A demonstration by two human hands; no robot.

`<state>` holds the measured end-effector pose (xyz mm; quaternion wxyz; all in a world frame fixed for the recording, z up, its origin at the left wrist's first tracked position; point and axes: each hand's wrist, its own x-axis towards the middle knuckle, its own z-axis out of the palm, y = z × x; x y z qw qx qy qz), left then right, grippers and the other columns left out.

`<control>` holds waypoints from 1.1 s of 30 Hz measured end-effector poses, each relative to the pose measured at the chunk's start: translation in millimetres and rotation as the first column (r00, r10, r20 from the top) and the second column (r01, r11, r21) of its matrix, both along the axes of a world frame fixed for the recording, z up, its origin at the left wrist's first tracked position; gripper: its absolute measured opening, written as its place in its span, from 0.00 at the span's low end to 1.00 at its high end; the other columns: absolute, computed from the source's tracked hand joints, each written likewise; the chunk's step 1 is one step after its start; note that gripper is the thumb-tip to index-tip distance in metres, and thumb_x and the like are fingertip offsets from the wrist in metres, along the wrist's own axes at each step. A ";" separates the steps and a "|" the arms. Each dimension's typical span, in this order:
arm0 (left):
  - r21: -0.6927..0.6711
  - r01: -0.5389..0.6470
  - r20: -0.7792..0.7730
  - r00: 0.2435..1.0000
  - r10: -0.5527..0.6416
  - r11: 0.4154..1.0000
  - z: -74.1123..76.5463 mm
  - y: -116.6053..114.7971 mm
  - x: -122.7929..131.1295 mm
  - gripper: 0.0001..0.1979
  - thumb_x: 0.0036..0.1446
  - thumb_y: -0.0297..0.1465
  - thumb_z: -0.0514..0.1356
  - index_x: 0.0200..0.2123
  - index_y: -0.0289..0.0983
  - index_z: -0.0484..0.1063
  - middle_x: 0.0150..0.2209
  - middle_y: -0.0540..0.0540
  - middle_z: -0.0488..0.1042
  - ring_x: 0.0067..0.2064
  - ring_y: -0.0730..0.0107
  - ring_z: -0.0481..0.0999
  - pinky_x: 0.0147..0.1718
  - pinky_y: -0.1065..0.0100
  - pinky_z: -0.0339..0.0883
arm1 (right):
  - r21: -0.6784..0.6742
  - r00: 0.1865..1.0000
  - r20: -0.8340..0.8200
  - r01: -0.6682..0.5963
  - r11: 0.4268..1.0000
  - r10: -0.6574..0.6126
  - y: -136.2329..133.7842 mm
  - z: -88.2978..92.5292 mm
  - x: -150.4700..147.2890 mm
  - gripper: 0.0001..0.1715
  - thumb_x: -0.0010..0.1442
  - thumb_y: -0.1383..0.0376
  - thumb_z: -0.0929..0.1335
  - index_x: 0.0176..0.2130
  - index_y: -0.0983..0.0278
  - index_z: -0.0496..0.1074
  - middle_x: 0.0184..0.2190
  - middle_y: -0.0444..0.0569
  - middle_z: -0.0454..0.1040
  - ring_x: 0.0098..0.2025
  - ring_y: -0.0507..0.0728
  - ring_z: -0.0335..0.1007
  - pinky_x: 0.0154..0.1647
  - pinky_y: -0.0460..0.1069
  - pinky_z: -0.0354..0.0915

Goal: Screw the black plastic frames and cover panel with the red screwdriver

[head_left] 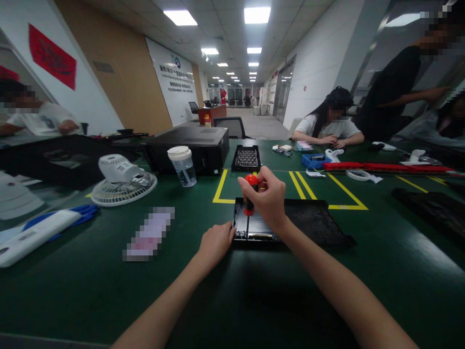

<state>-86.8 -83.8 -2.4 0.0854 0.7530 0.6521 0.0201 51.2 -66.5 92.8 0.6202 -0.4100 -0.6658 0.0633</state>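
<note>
- White ceiling panels (pixel 257 15) glow above me; the light below is dim.
- I squint at glare whitening the counter (pixel 90 300), far right; shadow darkens its near middle.
- Edges stretch and blur; pixel blocks mask patches.

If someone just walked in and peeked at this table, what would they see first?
Probably the red-and-black-handled screwdriver, held upright in the right hand over the left end of a flat, shiny black panel, with the left hand at that panel's left edge. Next might come the bright yellow tape lines on the dark green tabletop just beyond, and the white fan with a round grille over on the left.
</note>
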 end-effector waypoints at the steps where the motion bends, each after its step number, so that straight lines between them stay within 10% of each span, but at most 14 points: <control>1: -0.007 -0.005 -0.002 1.000 0.005 1.000 0.6 0.0 0.3 0.19 0.61 0.41 0.43 0.44 0.41 0.68 0.37 0.42 0.75 0.39 0.61 0.75 0.35 0.65 0.65 | 0.006 1.000 -0.002 0.008 1.000 -0.008 0.0 -0.3 -0.7 0.23 0.50 0.57 0.68 0.21 0.63 0.49 0.15 0.35 0.49 0.16 0.44 0.45 0.16 0.41 0.45; 33: -0.023 -0.017 0.012 1.000 0.017 1.000 1.2 -0.8 1.7 0.19 0.61 0.41 0.43 0.46 0.41 0.68 0.38 0.42 0.75 0.41 0.61 0.75 0.38 0.65 0.65 | -0.041 0.995 -0.046 0.081 0.996 -0.083 -1.2 -3.5 -9.1 0.21 0.49 0.55 0.68 0.26 0.61 0.51 0.19 0.36 0.49 0.18 0.45 0.47 0.18 0.43 0.47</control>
